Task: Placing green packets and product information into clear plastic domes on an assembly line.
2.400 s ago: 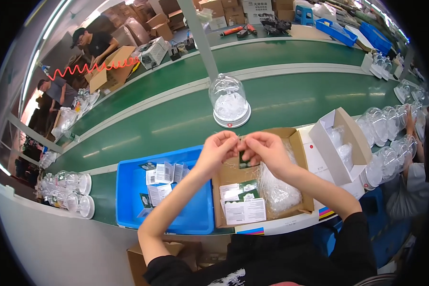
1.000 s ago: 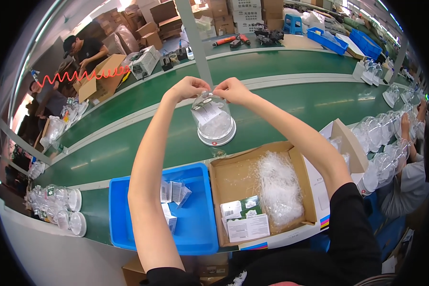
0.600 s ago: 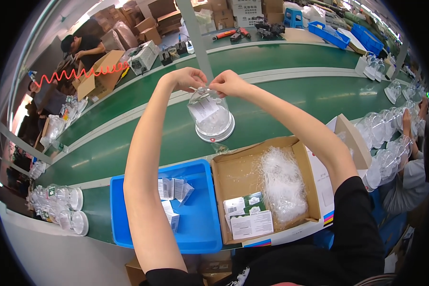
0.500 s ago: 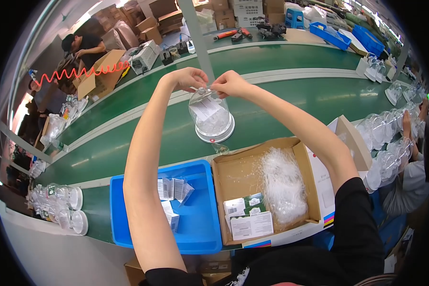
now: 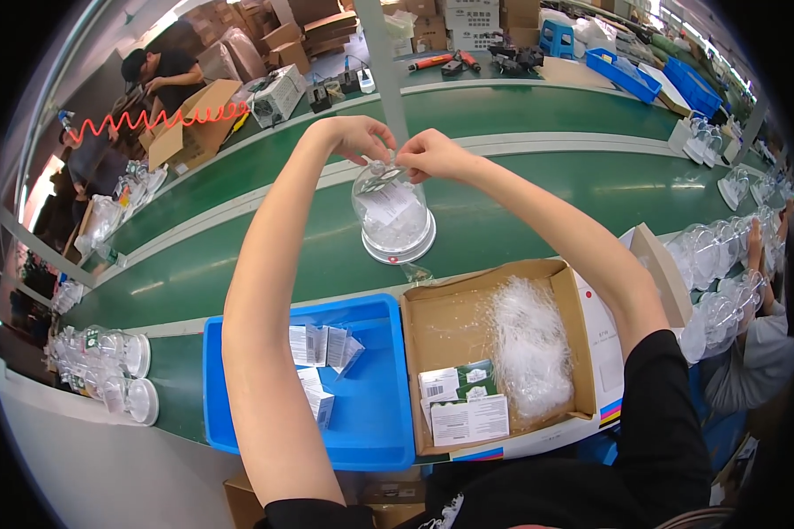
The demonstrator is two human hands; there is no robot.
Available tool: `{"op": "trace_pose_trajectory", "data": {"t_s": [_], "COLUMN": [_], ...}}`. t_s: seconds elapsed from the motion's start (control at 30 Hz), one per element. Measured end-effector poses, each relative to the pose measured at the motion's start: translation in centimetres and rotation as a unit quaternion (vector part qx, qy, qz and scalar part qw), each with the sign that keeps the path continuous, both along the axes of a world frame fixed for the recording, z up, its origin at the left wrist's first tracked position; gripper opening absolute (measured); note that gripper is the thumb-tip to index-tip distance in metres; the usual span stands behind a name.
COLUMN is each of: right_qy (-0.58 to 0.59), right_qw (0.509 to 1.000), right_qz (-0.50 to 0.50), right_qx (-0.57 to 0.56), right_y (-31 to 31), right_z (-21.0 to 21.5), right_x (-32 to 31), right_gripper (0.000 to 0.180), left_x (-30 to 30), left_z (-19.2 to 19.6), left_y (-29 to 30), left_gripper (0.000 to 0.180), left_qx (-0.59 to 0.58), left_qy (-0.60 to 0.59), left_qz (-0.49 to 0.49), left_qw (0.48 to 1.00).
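Note:
On the green belt stands a clear plastic dome (image 5: 366, 196) with a round white base (image 5: 400, 252). Inside it are a folded printed paper and clear crinkled filling, and a small red spot shows on the base's front. My right hand (image 5: 436, 156) pinches at the knob on the dome's top. Curled round the other side of that top is my left hand (image 5: 360, 138), its fingertips close to the right one's. What the fingertips hold is too small to make out.
Near me a blue tray (image 5: 370, 423) holds folded leaflets (image 5: 318, 346). Beside it a cardboard box (image 5: 445, 317) holds clear shredded filler (image 5: 534, 348) and printed cards (image 5: 470, 419). More domes stand at left (image 5: 123, 353) and right (image 5: 710, 251), near another person's hand (image 5: 754, 242).
The view has shifted slightly. My left hand's fingers have moved a little at the dome's top, while the right hand keeps its pinch there. The dome stays in place.

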State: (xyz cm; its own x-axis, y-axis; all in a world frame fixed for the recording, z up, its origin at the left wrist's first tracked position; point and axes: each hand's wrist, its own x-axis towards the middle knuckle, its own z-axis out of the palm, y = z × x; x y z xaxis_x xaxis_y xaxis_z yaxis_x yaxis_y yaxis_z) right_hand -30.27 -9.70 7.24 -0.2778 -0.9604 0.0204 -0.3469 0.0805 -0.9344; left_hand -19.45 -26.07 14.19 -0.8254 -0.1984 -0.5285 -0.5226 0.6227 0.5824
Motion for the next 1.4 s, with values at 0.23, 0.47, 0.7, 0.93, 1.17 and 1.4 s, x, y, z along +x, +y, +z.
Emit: {"op": "trace_pose_trajectory", "data": {"t_s": [0.23, 0.47, 0.7, 0.93, 1.17, 1.4], "right_qy": [-0.028, -0.06, -0.099, -0.131, -0.118, -0.016], "right_qw": [0.999, 0.998, 0.995, 0.991, 0.993, 0.998], "right_qz": [0.016, 0.025, 0.017, 0.01, 0.016, 0.055], "right_qx": [-0.002, 0.0, 0.006, -0.015, -0.007, 0.023], "right_y": [-0.6, -0.8, -1.1, -1.6, -2.0, -2.8], "right_z": [-0.5, -0.6, -0.5, -0.5, -0.4, 0.5], "right_x": [0.1, 0.6, 1.2, 2.4, 2.4, 2.5], "right_gripper": [0.027, 0.026, 0.025, 0.023, 0.022, 0.022], "left_x": [1.0, 2.0, 2.4, 3.2, 3.4, 3.9], "left_z": [-0.1, 0.0, 0.4, 0.5, 0.5, 0.0], "left_y": [-0.2, -0.3, -0.2, -0.8, -0.7, -1.3], "left_gripper": [0.047, 0.045, 0.044, 0.046, 0.048, 0.051], "left_qx": [0.02, 0.016, 0.001, 0.0, -0.027, -0.06], "left_qy": [0.026, 0.021, 0.019, 0.015, 0.026, 0.045], "left_qz": [0.014, 0.026, 0.017, 0.012, 0.012, 0.025], "left_qw": [0.999, 0.999, 1.0, 1.0, 0.999, 0.997]}}
